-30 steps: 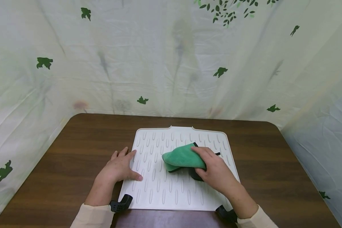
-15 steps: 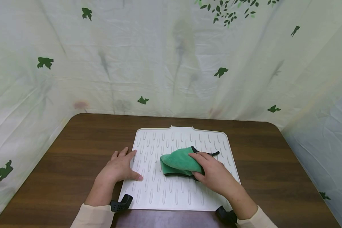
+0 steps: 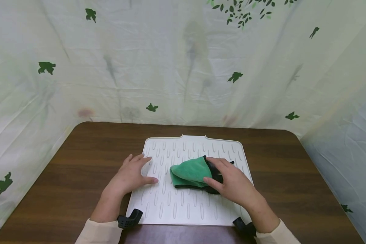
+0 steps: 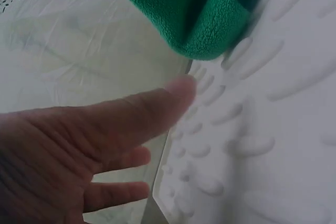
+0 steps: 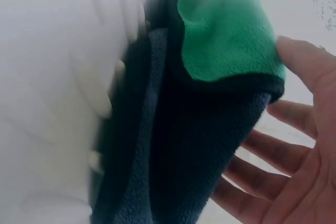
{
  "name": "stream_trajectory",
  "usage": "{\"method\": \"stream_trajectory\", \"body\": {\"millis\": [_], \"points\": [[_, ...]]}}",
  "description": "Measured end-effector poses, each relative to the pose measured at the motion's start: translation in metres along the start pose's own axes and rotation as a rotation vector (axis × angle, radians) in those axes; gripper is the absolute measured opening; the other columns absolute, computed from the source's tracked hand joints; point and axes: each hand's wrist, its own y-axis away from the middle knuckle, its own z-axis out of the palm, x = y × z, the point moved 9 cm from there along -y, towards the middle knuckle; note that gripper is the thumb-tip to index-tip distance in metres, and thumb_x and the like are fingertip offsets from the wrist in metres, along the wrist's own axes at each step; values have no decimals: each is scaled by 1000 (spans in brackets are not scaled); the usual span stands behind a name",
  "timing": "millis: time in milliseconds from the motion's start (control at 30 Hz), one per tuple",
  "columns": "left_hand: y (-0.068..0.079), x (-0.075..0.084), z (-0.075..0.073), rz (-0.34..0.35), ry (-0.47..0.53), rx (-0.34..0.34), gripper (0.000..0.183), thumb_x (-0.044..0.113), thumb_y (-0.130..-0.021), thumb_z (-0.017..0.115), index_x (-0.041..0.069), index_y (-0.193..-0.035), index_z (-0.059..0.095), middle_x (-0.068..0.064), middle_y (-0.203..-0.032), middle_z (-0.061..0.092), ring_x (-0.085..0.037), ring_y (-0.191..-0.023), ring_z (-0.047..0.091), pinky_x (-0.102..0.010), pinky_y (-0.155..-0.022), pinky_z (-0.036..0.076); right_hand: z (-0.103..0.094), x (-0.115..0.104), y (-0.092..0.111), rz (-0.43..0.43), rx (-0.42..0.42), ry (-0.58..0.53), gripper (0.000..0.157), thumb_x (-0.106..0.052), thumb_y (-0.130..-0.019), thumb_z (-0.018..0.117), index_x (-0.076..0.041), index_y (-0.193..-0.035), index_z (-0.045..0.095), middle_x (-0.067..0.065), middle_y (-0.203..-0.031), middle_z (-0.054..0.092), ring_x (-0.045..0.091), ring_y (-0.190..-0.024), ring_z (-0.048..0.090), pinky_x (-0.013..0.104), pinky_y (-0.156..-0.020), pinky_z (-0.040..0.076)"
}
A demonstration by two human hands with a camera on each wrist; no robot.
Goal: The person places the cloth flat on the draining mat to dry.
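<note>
A folded cloth (image 3: pixel 190 172), green on one side and dark on the other with black edging, lies bunched on a white ridged mat (image 3: pixel 174 206). My right hand (image 3: pixel 235 183) is at the cloth's right side with fingers spread. In the right wrist view, its thumb is at the green fold (image 5: pixel 231 35) and the other fingers extend behind the dark side (image 5: pixel 194 145). My left hand (image 3: pixel 129 176) is over the mat's left edge, with thumb and fingers apart and nothing between them. The left wrist view shows the left thumb (image 4: pixel 142 114) just below the cloth's green corner (image 4: pixel 199 30).
The mat rests on a brown wooden table (image 3: pixel 88 162). Behind the table hangs a pale curtain (image 3: pixel 170 67) with green leaf prints. Black wrist devices (image 3: pixel 130 218) are worn on both arms.
The cloth has come down flatter on the mat and shifted slightly left. My right fingers have loosened and spread around it. My left hand has moved right and away from the mat's edge.
</note>
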Motion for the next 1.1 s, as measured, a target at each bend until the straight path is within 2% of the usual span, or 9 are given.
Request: {"method": "stream_trajectory", "body": {"millis": [167, 233, 300, 400, 500, 633, 767, 1000, 1100], "points": [[2, 25, -4, 139, 63, 62, 44, 38, -82, 85, 11, -115, 74, -18, -135, 64, -50, -140, 40, -63, -115, 34, -13, 5, -1, -2, 90, 36, 60, -37, -93, 76, -15, -145, 56, 8, -131, 69, 27, -121, 66, 48, -97, 56], [3, 33, -1, 172, 82, 62, 30, 37, -81, 86, 16, -101, 77, -14, -132, 65, -46, -137, 44, -61, -113, 38, -18, 6, -2, -1, 124, 44, 57, -32, -93, 76, -13, -143, 57, 8, -124, 71, 27, -114, 69, 47, -93, 57], [4, 41, 3, 199, 90, 56, 25, 37, -79, 87, 19, -93, 77, -13, -134, 64, -44, -136, 45, -59, -111, 40, -21, 7, -3, 3, 144, 53, 55, -28, -93, 77, -11, -142, 58, 6, -113, 73, 25, -104, 70, 46, -88, 58], [3, 51, 12, 209, 87, 52, 28, 37, -74, 91, 21, -93, 77, -13, -140, 59, -44, -139, 42, -59, -111, 42, -21, 6, -4, 15, 141, 49, 52, -24, -93, 77, -11, -140, 59, -2, -96, 72, 21, -90, 68, 41, -81, 56], [2, 56, 21, 191, 77, 56, 34, 35, -69, 94, 21, -93, 75, -13, -143, 56, -44, -143, 39, -60, -111, 42, -15, 4, -5, 23, 104, 36, 50, -23, -93, 77, -11, -139, 61, -10, -87, 69, 16, -85, 64, 37, -77, 54], [2, 61, 31, 185, 32, 82, 36, 32, -70, 94, 19, -94, 71, -14, -140, 57, -44, -143, 38, -61, -112, 40, -4, -1, -5, 10, 44, 17, 50, -26, -93, 77, -13, -138, 62, -12, -88, 69, 15, -89, 65, 36, -78, 54], [3, 68, 32, 244, -59, 156, 34, 28, -74, 92, 15, -97, 71, -14, -132, 61, -46, -137, 44, -61, -113, 39, 1, -6, -5, -14, 20, -16, 51, -26, -92, 79, -14, -139, 61, -11, -92, 70, 13, -91, 66, 36, -80, 55], [3, 73, 34, 290, -84, 220, 41, 34, -74, 92, 14, -104, 74, -11, -128, 64, -42, -133, 49, -56, -111, 42, 1, -10, -4, -27, 44, -47, 51, -21, -90, 80, -15, -137, 63, -13, -91, 67, 10, -88, 62, 34, -79, 53], [5, 77, 32, 326, -101, 277, 32, 29, -77, 88, 13, -100, 73, -11, -124, 66, -41, -128, 53, -54, -108, 45, -5, -13, -3, -63, 98, -70, 48, -16, -89, 80, -15, -135, 64, -12, -89, 64, 10, -87, 61, 34, -79, 53]]}}
